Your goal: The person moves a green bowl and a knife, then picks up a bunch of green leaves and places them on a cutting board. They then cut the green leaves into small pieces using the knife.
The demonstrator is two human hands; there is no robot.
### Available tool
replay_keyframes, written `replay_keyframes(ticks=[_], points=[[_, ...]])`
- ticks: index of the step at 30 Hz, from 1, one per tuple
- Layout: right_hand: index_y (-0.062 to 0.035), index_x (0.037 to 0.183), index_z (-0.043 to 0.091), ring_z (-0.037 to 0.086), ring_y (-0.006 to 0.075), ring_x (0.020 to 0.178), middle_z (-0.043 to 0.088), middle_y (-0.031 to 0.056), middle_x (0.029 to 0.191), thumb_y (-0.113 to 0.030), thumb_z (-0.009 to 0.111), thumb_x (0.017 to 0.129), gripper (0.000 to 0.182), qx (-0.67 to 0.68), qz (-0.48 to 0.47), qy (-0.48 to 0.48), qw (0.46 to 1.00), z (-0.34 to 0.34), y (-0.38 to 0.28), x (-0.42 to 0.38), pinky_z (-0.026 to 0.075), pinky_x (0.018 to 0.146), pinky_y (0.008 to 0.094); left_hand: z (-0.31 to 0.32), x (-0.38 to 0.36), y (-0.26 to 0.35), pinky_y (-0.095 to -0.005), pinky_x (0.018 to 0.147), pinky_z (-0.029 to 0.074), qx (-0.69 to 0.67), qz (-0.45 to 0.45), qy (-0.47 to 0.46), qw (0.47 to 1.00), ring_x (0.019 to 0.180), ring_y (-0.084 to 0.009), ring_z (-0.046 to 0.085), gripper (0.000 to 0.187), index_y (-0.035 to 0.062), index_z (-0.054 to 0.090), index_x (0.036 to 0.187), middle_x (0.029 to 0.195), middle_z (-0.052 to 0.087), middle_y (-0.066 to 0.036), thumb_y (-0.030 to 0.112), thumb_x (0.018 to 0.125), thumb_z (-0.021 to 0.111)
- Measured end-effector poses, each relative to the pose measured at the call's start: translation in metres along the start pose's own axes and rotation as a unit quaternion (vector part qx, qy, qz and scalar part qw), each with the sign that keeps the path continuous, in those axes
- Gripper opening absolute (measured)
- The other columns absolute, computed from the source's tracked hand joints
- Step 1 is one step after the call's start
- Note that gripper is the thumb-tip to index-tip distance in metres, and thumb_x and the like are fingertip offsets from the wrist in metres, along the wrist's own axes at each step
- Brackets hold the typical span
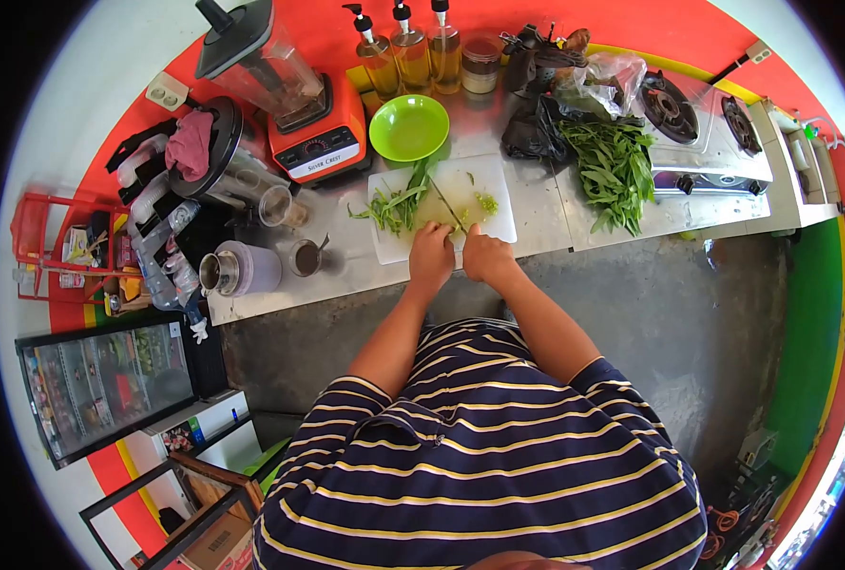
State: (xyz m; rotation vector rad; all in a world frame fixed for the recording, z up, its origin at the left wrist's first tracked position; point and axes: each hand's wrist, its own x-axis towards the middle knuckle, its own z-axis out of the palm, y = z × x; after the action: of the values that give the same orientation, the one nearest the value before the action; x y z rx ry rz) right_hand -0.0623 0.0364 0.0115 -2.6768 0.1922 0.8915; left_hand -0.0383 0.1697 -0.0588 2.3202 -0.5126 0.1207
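Observation:
A white cutting board (491, 180) lies on the metal counter, with my hands at its near edge. My right hand (488, 257) is closed around the handle of a knife (449, 206), whose blade points away over the board. Beside it, my left hand (431, 256) has its fingers curled down on leafy greens (400, 206); the fingertips are partly hidden. Small chopped green pieces (486, 202) lie to the right of the blade. Just beyond the board stands a bright green bowl (409, 127).
A red blender (318, 138) and a steel-topped jug (244, 269) stand left, near a cup with a spoon (306, 257). Oil pump bottles (409, 59) line the back. On the right are a heap of leaves (611, 171), a black plastic bag (535, 131) and a gas stove (703, 142).

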Motion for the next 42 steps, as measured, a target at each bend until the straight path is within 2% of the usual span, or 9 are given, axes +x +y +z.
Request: replay_keyframes(ticks=[12, 14, 20, 24, 26, 30, 33, 35, 42], points=[[0.0021, 0.118, 0.042, 0.071, 0.0394, 0.103, 0.071, 0.0268, 0.107, -0.011, 0.058, 0.090, 0.035, 0.020, 0.010, 0.025, 0.999, 0.012, 0.000, 0.005, 0.056, 0.089, 0.0462, -0.007, 0.013, -0.019, -0.0463, 0.078, 0.051, -0.044, -0.083, -0.090, 0.992, 0.087, -0.0384, 0.065, 0.010, 0.0038, 0.069, 0.090, 0.088, 0.067, -0.017, 0.001, 0.081, 0.066], [0.0023, 0.119, 0.042, 0.071, 0.0388, 0.104, 0.071, 0.0261, 0.108, -0.011, 0.058, 0.090, 0.036, 0.028, 0.027, 0.023, 0.999, 0.019, -0.001, -0.001, 0.056, 0.090, 0.0452, -0.007, 0.013, -0.018, -0.0394, 0.071, 0.052, -0.066, -0.098, -0.077, 0.990, 0.077, -0.0322, 0.069, 0.010, -0.0003, 0.067, 0.088, 0.081, 0.071, -0.016, 0.004, 0.079, 0.069], [0.0028, 0.121, 0.042, 0.071, 0.0391, 0.104, 0.071, 0.0263, 0.109, -0.010, 0.056, 0.090, 0.036, 0.009, 0.008, 0.030, 0.999, 0.019, -0.002, 0.011, 0.055, 0.089, 0.0460, -0.008, 0.021, -0.017, -0.0376, 0.071, 0.053, -0.065, -0.124, -0.106, 0.985, 0.076, -0.0287, 0.071, 0.010, 0.0002, 0.068, 0.088, 0.080, 0.072, -0.015, 0.001, 0.078, 0.071], [0.0019, 0.124, 0.041, 0.072, 0.0338, 0.104, 0.072, 0.0217, 0.109, -0.012, 0.064, 0.087, 0.046, 0.009, 0.031, 0.014, 0.999, 0.017, -0.004, 0.002, 0.057, 0.087, 0.0414, -0.005, 0.018, -0.022, -0.0437, 0.071, 0.053, -0.098, -0.126, -0.087, 0.983, 0.079, -0.0372, 0.068, 0.007, 0.0015, 0.068, 0.084, 0.080, 0.070, -0.018, 0.004, 0.078, 0.069], [0.0022, 0.122, 0.043, 0.072, 0.0344, 0.104, 0.072, 0.0225, 0.109, -0.012, 0.062, 0.088, 0.042, 0.000, 0.034, 0.010, 0.999, 0.023, -0.004, -0.004, 0.056, 0.088, 0.0423, -0.005, 0.019, -0.020, -0.0372, 0.071, 0.054, -0.078, -0.128, -0.090, 0.984, 0.074, -0.0281, 0.071, 0.009, 0.0007, 0.069, 0.088, 0.079, 0.072, -0.014, 0.002, 0.078, 0.071], [0.0024, 0.123, 0.043, 0.071, 0.0348, 0.106, 0.072, 0.0234, 0.110, -0.012, 0.062, 0.088, 0.042, -0.003, 0.035, 0.007, 0.999, 0.020, -0.003, 0.007, 0.056, 0.090, 0.0432, -0.005, 0.021, -0.018, -0.0422, 0.072, 0.053, -0.103, -0.136, -0.089, 0.981, 0.079, -0.0355, 0.069, 0.007, 0.0013, 0.068, 0.084, 0.081, 0.071, -0.017, 0.004, 0.077, 0.070], [0.0025, 0.124, 0.042, 0.071, 0.0354, 0.107, 0.072, 0.0236, 0.111, -0.012, 0.062, 0.088, 0.043, 0.001, 0.023, 0.020, 1.000, 0.011, 0.000, 0.009, 0.055, 0.091, 0.0434, -0.008, 0.022, -0.020, -0.0415, 0.072, 0.053, -0.096, -0.136, -0.097, 0.981, 0.079, -0.0342, 0.070, 0.006, 0.0012, 0.068, 0.083, 0.081, 0.071, -0.017, 0.003, 0.078, 0.070], [0.0021, 0.124, 0.042, 0.070, 0.0364, 0.108, 0.071, 0.0248, 0.112, -0.012, 0.061, 0.088, 0.043, 0.015, 0.034, -0.012, 0.999, 0.006, -0.001, -0.002, 0.055, 0.092, 0.0435, -0.003, 0.020, -0.024, -0.0356, 0.071, 0.054, -0.084, -0.136, -0.097, 0.982, 0.074, -0.0255, 0.071, 0.008, 0.0010, 0.069, 0.086, 0.078, 0.072, -0.013, 0.003, 0.079, 0.072], [0.0025, 0.123, 0.043, 0.069, 0.0382, 0.108, 0.070, 0.0268, 0.112, -0.012, 0.056, 0.091, 0.038, 0.034, 0.032, 0.002, 0.999, 0.013, 0.000, 0.000, 0.055, 0.092, 0.0452, -0.005, 0.018, -0.023, -0.0348, 0.071, 0.054, -0.090, -0.153, -0.088, 0.980, 0.074, -0.0243, 0.071, 0.008, 0.0016, 0.069, 0.085, 0.079, 0.073, -0.012, 0.005, 0.079, 0.073]])
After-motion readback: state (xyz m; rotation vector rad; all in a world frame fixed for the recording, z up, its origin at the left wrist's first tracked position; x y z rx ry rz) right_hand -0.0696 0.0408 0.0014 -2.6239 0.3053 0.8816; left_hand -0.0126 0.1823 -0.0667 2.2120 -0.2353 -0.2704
